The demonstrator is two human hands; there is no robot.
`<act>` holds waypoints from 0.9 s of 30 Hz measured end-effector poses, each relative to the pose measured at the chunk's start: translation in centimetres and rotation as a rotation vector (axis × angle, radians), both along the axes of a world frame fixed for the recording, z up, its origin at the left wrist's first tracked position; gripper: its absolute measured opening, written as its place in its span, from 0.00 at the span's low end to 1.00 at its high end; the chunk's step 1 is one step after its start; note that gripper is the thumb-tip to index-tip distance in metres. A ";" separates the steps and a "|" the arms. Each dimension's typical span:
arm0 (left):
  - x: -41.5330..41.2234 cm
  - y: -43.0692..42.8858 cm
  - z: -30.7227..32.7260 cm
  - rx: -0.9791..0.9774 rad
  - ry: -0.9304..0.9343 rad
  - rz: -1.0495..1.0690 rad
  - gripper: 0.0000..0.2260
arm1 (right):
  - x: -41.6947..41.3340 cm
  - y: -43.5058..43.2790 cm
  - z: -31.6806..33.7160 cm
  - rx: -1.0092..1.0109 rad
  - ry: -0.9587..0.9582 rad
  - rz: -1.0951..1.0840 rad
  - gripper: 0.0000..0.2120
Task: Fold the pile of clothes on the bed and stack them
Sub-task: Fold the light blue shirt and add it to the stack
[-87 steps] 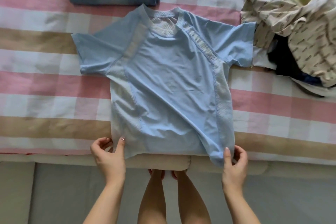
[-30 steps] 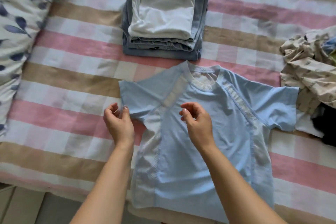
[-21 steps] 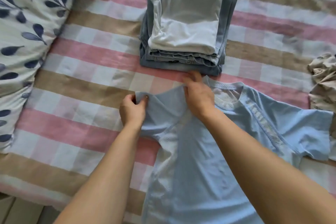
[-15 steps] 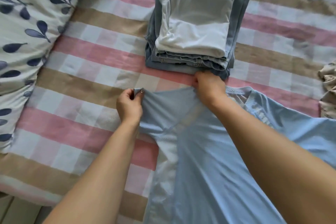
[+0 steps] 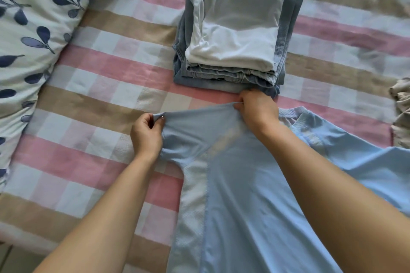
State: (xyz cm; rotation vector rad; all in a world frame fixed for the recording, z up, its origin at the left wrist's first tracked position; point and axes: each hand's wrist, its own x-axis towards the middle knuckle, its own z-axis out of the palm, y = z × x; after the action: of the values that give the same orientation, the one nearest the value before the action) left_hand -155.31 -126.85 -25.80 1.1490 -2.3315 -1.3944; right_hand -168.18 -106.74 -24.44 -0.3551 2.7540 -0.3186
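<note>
A light blue T-shirt (image 5: 244, 195) lies flat on the striped bed, its neck toward the far side. My left hand (image 5: 146, 135) pinches the end of its left sleeve. My right hand (image 5: 257, 111) grips the shoulder edge beside the collar, and the fabric between the two hands is pulled taut and lifted a little. Just beyond my right hand stands a stack of folded clothes (image 5: 235, 33), with a pale blue and white piece on top of folded denim. The shirt's right sleeve runs off toward the right edge.
A white pillow with dark blue leaves (image 5: 33, 29) lies at the left. The edge of the unfolded pile (image 5: 401, 113), beige patterned cloth, shows at the far right. The pink, tan and white checked bedspread (image 5: 99, 77) shows between pillow and stack.
My hands left the hem, moved up to the left sleeve and shoulder and took hold there. In the last half second they have pulled that edge taut. My view has shifted left.
</note>
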 end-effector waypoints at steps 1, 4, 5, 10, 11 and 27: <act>-0.4 0.1 0.0 -0.014 0.007 0.004 0.11 | -0.1 -0.1 0.1 -0.035 0.013 -0.033 0.11; -2.0 0.2 0.2 -0.065 0.023 0.004 0.10 | 0.0 -0.5 0.4 -0.123 0.061 -0.120 0.08; -2.3 0.2 0.3 -0.074 0.020 0.002 0.09 | 0.5 -0.5 0.5 -0.147 0.089 -0.125 0.09; -0.5 1.0 1.3 -0.009 -0.049 -0.069 0.13 | 6.3 -0.5 0.4 -0.395 0.148 0.096 0.13; 0.0 1.4 1.8 0.007 -0.040 -0.082 0.16 | 7.1 -0.5 0.3 -0.402 0.094 0.122 0.13; 1.4 13.7 3.7 -0.321 0.115 -0.624 0.18 | 8.8 3.7 1.0 -0.776 -0.209 -0.612 0.21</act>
State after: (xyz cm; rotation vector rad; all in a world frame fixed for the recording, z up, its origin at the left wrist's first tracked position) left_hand -153.91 -113.10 -22.13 0.2483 -2.8130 -1.1222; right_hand -159.43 -103.09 -23.47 0.3470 2.3520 -1.4846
